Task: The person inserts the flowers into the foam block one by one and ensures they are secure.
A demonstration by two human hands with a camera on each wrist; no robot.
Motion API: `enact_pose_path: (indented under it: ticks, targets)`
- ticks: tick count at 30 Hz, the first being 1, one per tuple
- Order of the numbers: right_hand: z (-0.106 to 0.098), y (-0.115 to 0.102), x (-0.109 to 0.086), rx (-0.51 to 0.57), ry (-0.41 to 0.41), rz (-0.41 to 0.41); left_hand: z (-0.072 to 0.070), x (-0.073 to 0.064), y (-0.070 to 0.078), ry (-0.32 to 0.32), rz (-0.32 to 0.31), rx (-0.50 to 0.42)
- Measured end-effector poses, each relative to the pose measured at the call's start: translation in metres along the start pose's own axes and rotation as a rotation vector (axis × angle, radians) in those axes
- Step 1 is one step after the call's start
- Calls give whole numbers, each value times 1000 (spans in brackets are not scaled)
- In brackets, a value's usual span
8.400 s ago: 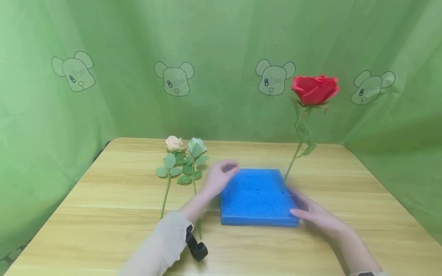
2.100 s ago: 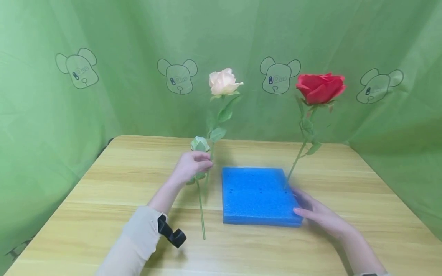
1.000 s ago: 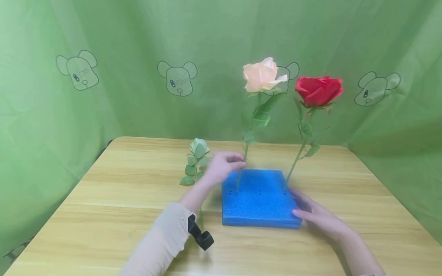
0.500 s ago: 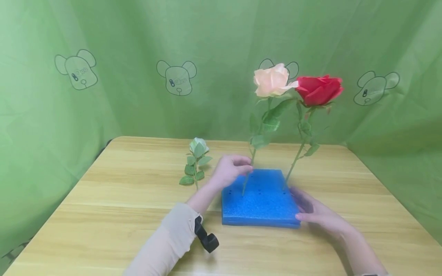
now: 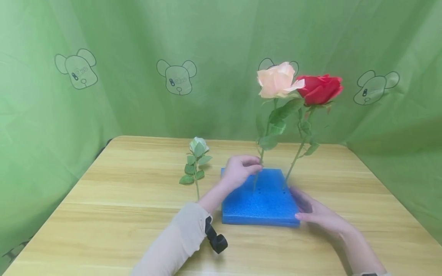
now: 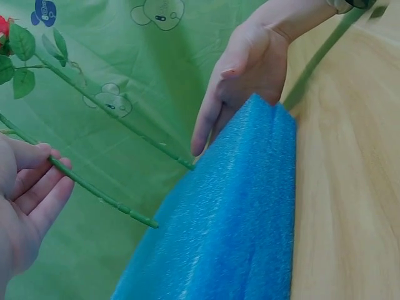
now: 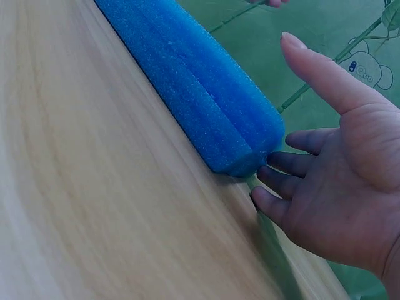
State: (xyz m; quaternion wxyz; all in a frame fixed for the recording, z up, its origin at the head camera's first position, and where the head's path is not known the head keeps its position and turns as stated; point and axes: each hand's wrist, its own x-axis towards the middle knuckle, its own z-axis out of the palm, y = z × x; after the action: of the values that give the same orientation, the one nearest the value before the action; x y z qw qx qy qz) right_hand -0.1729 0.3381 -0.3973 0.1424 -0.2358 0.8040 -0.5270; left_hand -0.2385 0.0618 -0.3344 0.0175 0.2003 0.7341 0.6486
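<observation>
The pink rose [image 5: 277, 82] was held over the blue block [image 5: 259, 209], by the left hand [image 5: 241, 171].
That hand pinched its stem [image 6: 120, 205], which slanted down to a tip just left of the middle holes [image 5: 259, 190]; whether it touched the block was hard to tell. The right hand [image 5: 321, 216], fingers extended, lay at the block's right edge, near the red rose [image 5: 321, 90].
</observation>
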Motion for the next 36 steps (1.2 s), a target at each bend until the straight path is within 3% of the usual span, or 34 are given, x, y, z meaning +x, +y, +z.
enact_pose_path:
  ticks: [10, 20, 36]
  targets:
    - [1, -1, 0, -9, 29, 82, 13, 1, 0, 35, 40, 21]
    - [2, 2, 0, 3, 31, 75, 17, 5, -5, 57, 62, 97]
    - [2, 2, -1, 7, 41, 100, 19, 4, -14, 41, 16, 209]
